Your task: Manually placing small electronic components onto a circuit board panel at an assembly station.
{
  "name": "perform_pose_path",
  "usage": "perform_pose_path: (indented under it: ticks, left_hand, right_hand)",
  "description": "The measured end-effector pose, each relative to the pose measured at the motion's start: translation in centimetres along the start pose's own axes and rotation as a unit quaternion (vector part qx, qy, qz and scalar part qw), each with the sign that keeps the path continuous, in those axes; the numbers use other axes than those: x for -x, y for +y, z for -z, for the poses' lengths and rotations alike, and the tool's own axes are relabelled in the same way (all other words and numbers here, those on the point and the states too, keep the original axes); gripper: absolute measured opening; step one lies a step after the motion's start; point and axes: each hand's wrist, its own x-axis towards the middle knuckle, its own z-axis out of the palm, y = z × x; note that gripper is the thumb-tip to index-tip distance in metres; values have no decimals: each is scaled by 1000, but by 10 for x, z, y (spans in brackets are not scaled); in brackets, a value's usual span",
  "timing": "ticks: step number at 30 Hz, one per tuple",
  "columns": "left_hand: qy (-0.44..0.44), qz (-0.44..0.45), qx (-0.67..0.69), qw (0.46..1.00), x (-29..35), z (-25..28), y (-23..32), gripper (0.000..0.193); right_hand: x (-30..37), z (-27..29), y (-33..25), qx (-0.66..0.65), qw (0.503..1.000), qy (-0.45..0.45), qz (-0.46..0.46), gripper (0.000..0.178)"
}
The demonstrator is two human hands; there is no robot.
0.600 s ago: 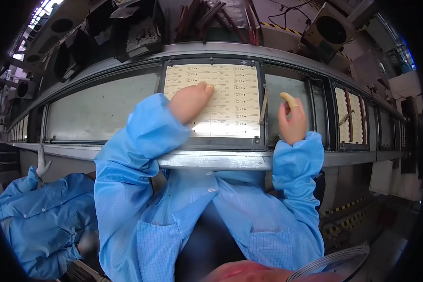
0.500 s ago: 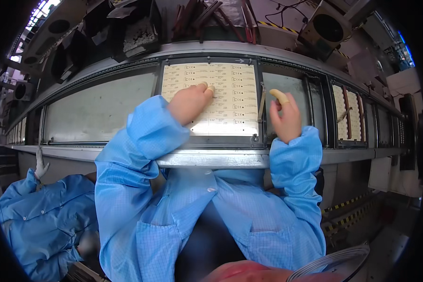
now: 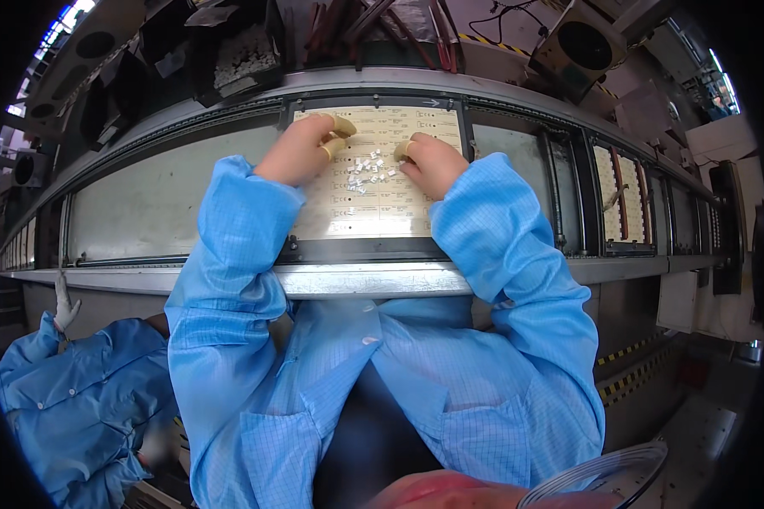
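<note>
A cream printed panel (image 3: 382, 224) lies in a dark frame (image 3: 365, 248) in front of me, marked in repeated rows. Small white pieces (image 3: 373, 172) are scattered loosely over its middle, several of them in a cluster. My left hand (image 3: 304, 151) is over the panel's left side, thumb and forefinger parted and wearing yellowish finger cots, with nothing visible between them. At the cluster's right edge my right hand (image 3: 435, 164) has its fingers curled down, also in finger cots. Whatever may be between its fingertips is too small to make out.
A metal rail (image 3: 373, 280) runs between me and the panel. Further right on the line sits another framed panel (image 3: 624, 199). Beyond the far rail is a dark bin (image 3: 246, 59) of white pieces. A co-worker in blue (image 3: 85, 386) is at lower left.
White pieces now lie scattered on the panel, where none showed before. My left hand has moved up and left, its fingers parting. My right hand has come in left over the panel.
</note>
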Motion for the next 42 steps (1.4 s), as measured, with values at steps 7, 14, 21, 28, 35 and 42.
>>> perform_pose_path:
  ticks: [7, 14, 21, 28, 35, 42]
  left_hand:
    - [-67, -136, -124, 981, -31, -24, -3, 21]
    - [-119, -64, -166, 977, -39, -32, 4, 15]
    - [-11, -15, 61, 998, -37, -22, 0, 11]
    - [89, 23, 190, 978, -41, 7, -24, 8]
    - [74, 128, 234, 961, -41, 17, -31, 12]
    - [39, 125, 194, 972, -42, 17, -38, 15]
  right_hand:
    - [-19, 23, 25, -168, 969, 58, -172, 15]
    - [-34, 26, 49, -142, 971, 57, -185, 17]
    - [-46, 21, 54, -75, 984, 58, -148, 17]
    - [-47, 29, 41, 72, 993, 9, -95, 18]
    - [-44, 29, 42, 127, 990, -29, -54, 16]
    - [-41, 28, 52, 151, 988, -39, -9, 21]
